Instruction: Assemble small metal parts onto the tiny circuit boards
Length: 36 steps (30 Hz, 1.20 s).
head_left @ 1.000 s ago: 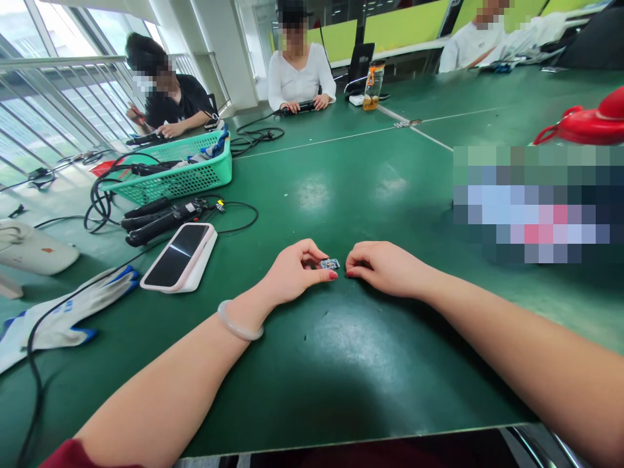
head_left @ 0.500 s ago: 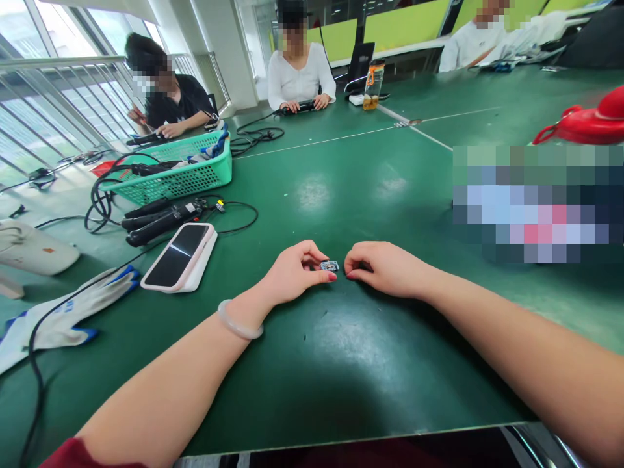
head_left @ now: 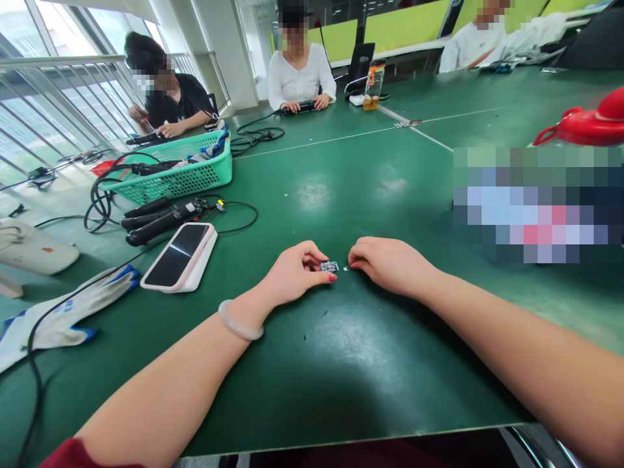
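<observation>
Between the thumb and fingers of my left hand (head_left: 299, 272) is a small blue circuit board (head_left: 329, 266), its face with tiny parts turned up. Just to its right, my right hand (head_left: 390, 263) is pinched closed on a tiny pale flat piece (head_left: 346, 268), too small to name exactly. A short gap separates this piece from the board. Both hands are low over the green table (head_left: 312, 364), near its middle front. A pale bracelet (head_left: 240, 323) circles my left wrist.
To the left lie a phone (head_left: 179, 257) on a white box, a black cabled tool (head_left: 163, 218), a white-and-blue glove (head_left: 68, 315) and a green basket (head_left: 175, 169) of gear. A bottle (head_left: 374, 88) and a red object (head_left: 589, 123) stand farther off. Several people sit beyond.
My right hand has drawn slightly up and its fingers have closed in a pinch. The tiny pale piece now shows at its fingertips. My left hand and the board have stayed nearly still.
</observation>
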Tool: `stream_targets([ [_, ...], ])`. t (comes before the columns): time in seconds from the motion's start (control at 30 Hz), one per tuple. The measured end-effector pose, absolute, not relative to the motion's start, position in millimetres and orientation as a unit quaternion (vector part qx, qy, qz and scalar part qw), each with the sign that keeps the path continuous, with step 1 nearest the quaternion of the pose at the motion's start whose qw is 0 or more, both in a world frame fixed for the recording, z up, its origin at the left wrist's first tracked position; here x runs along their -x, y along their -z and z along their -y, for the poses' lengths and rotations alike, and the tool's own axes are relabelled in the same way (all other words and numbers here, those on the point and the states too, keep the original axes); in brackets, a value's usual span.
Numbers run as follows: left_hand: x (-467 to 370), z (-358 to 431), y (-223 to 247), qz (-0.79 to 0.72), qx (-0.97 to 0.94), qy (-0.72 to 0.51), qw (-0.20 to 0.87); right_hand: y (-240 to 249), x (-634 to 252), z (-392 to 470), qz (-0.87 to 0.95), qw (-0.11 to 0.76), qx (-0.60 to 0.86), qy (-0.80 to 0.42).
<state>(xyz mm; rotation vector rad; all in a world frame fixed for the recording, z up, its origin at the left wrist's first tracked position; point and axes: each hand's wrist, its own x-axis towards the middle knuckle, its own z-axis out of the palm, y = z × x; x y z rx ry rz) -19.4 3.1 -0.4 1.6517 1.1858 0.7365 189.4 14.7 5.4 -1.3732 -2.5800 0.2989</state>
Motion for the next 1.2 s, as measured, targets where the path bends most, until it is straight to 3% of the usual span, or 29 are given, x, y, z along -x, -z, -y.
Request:
stream_targets([
  [0.27, 18, 0, -3, -0.495, -0.688, -0.292, 0.443, -15, -176, 0, 0.841, 0.239, 0.471, -0.122],
  [0.67, 17, 0, -2, -0.486, -0.697, -0.299, 0.435, -12, -168, 5, 0.851, 0.24, 0.445, -0.142],
  [1.0, 16, -2, -1, -0.459, -0.614, -0.363, 0.53, -10, -177, 2, 0.844, 0.24, 0.456, -0.15],
  [1.2, 15, -1, -4, -0.434, -0.549, -0.383, 0.603, -4, -169, 5, 0.852, 0.257, 0.452, -0.062],
])
